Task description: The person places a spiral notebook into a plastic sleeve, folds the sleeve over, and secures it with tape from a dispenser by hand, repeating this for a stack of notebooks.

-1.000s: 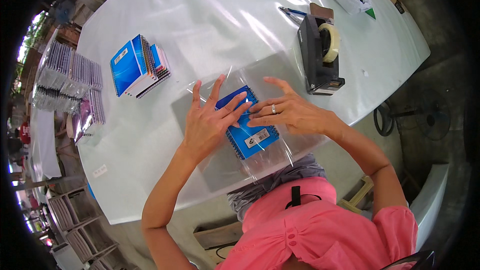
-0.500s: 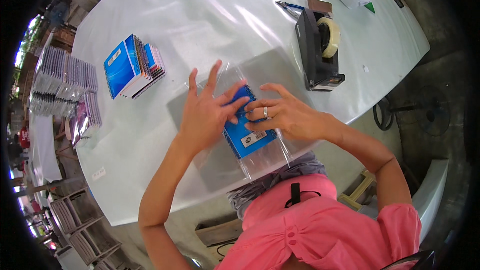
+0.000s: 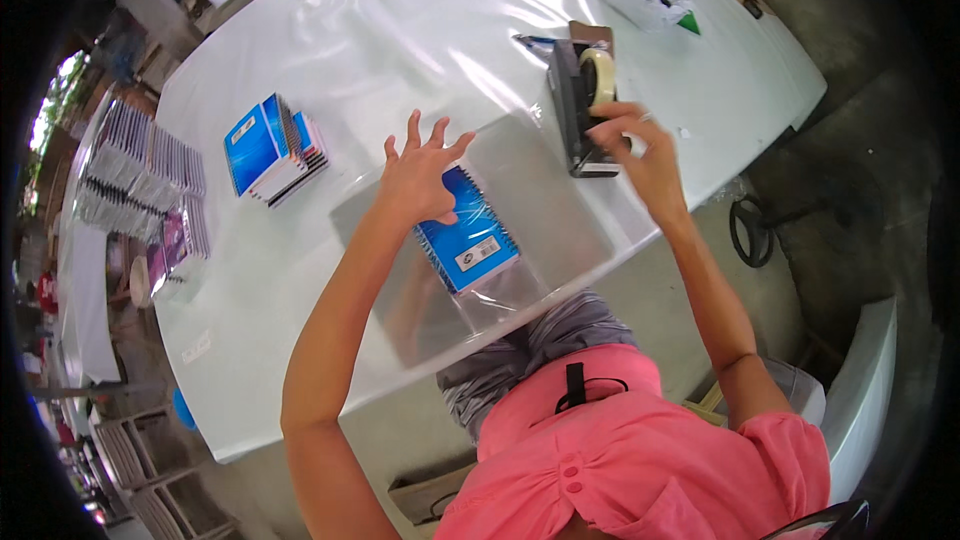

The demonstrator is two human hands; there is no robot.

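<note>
Tape [image 3: 604, 70] seemed the step in hand at a white counter [image 3: 270, 320], where a blue spiral-bound notebook [image 3: 468, 230] lay on clear plastic film [image 3: 555, 230] near the front edge. The left hand [image 3: 412, 185] stretched palm down, fingers splayed wide and grasping nothing, the thumb apparently resting on the notebook's left side. The right hand [image 3: 645, 150] hung at the near end of a black dispenser [image 3: 568, 120], wrist bent toward it, fingers curled and partly closed; blur made it impossible to tell whether they gripped anything. The next move appeared to call for a steady left thumb and a clean pull from the roll.
</note>
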